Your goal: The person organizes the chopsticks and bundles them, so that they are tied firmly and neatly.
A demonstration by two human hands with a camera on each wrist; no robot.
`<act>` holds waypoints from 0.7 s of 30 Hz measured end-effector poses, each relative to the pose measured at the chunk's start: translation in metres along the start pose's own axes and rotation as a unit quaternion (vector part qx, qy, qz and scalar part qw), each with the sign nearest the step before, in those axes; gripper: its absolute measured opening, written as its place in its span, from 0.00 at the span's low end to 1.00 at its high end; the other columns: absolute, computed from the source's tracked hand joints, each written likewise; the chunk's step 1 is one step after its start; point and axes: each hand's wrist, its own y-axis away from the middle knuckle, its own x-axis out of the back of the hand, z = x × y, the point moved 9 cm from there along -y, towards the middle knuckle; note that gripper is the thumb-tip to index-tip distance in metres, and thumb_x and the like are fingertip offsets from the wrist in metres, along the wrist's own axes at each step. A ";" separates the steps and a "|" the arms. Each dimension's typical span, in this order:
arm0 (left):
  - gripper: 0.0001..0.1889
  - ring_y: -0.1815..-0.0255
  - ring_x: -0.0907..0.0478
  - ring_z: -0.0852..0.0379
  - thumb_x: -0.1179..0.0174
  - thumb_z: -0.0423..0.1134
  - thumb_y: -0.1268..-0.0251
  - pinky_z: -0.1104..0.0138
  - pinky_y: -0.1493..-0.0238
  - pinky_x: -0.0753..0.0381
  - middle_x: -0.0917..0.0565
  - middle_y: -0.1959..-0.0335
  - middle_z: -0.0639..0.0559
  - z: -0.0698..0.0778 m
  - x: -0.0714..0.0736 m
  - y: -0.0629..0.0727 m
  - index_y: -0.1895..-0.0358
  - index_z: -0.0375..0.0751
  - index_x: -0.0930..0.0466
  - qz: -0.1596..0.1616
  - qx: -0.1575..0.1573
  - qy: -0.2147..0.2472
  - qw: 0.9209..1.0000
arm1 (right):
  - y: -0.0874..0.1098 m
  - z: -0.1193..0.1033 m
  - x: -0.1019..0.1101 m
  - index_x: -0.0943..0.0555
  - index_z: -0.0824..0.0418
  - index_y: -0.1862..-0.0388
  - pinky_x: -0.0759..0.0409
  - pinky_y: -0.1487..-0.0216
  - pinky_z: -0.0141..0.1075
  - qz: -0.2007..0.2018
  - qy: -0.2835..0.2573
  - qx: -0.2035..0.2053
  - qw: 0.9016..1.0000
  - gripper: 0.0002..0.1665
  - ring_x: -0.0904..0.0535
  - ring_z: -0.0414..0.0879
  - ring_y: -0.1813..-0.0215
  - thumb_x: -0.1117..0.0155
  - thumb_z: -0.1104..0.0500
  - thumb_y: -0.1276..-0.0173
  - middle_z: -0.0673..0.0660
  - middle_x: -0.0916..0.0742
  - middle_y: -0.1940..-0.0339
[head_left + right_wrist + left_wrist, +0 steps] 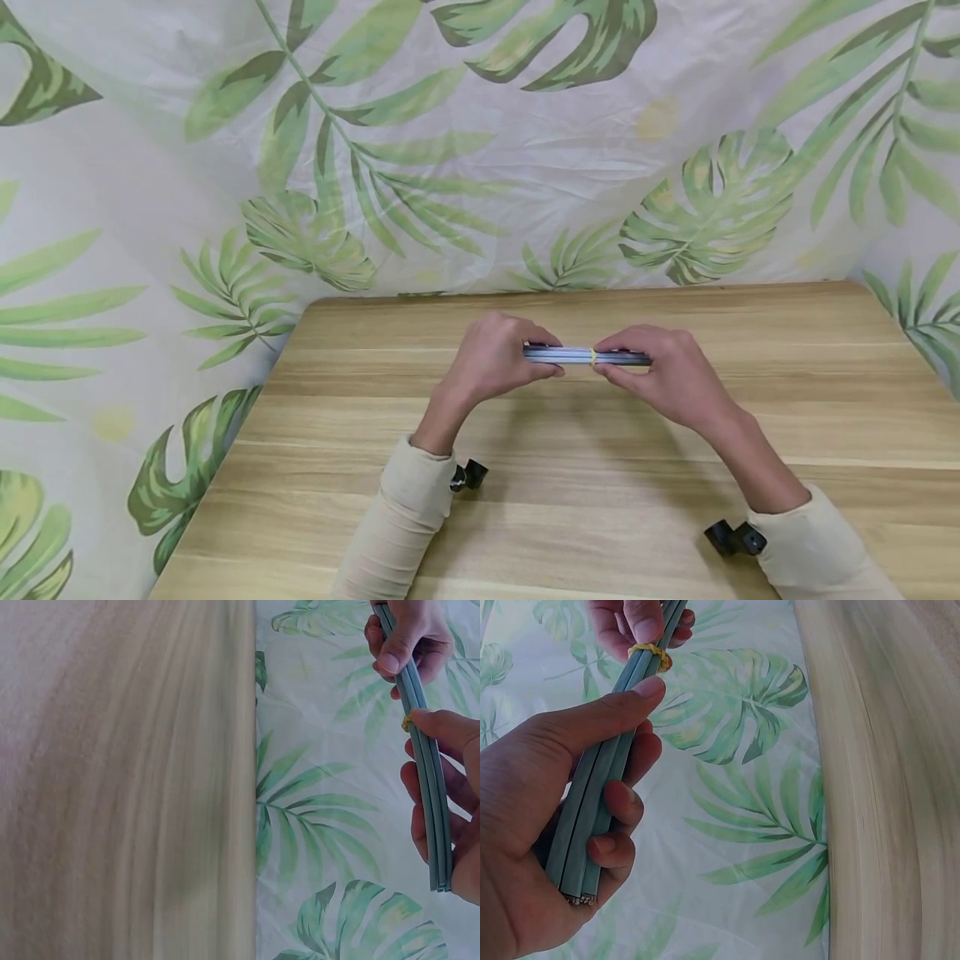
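Note:
A bundle of slim, straight grey-green sticks (pixel 558 355) is held level above the table, bound by a yellow band (pixel 593 357) near its middle. My left hand (pixel 495 358) grips the left half, thumb along the near side. On the other half, my right hand (pixel 675 375) holds on with thumb and fingers, right beside the band. The left wrist view shows the sticks (pixel 592 810) packed side by side, their end against the left palm. Seen from the right wrist, the yellow band (pixel 406 722) touches the right thumb tip. What the sticks are exactly cannot be told.
Beneath the hands lies a wood-grain table (pixel 570 517) with rounded far corners. A pale cloth with green leaves (pixel 525 175) hangs behind and beside it. Small black devices (pixel 735 539) are fixed at both sleeve cuffs.

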 end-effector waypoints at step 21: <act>0.15 0.70 0.16 0.66 0.15 0.50 0.47 0.71 0.68 0.24 0.05 0.63 0.60 0.002 -0.002 0.000 0.58 0.52 0.04 -0.001 0.001 0.005 1.000 | 0.001 -0.001 -0.004 0.06 0.56 0.49 0.19 0.68 0.33 -0.008 0.020 0.002 1.000 0.20 0.15 0.43 0.67 0.14 0.61 0.41 0.52 0.06 0.61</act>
